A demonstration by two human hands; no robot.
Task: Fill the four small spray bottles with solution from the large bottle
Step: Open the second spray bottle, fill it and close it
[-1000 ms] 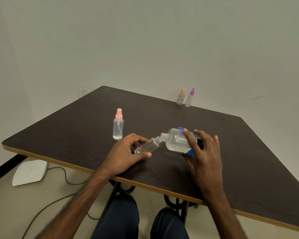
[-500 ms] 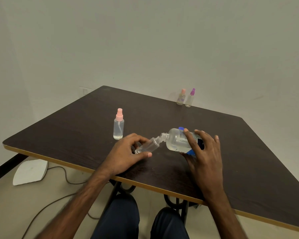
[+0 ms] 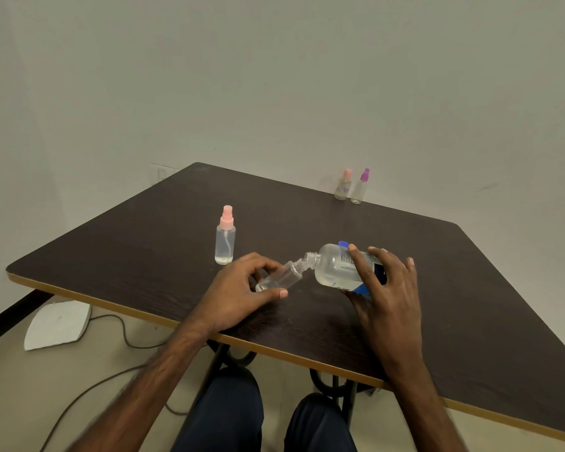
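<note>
While mid-pour, fingers (image 3: 360, 263) round large bottle (image 3: 330, 268).

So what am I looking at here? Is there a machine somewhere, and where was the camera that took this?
There is no machine here: these are a person's two bare hands. The single picture comes from a camera worn on the person's head, looking forward and down, so the forearms reach in from below. The left hand grips a small open bottle, tilted, with no spray top on it. The right hand grips the large bottle, tipped over so that its mouth meets the small one's mouth, as for pouring. On the dark table also stand a pink-topped spray bottle near the left hand, and at the far edge by the wall a peach-topped bottle and a purple-topped bottle.
</note>
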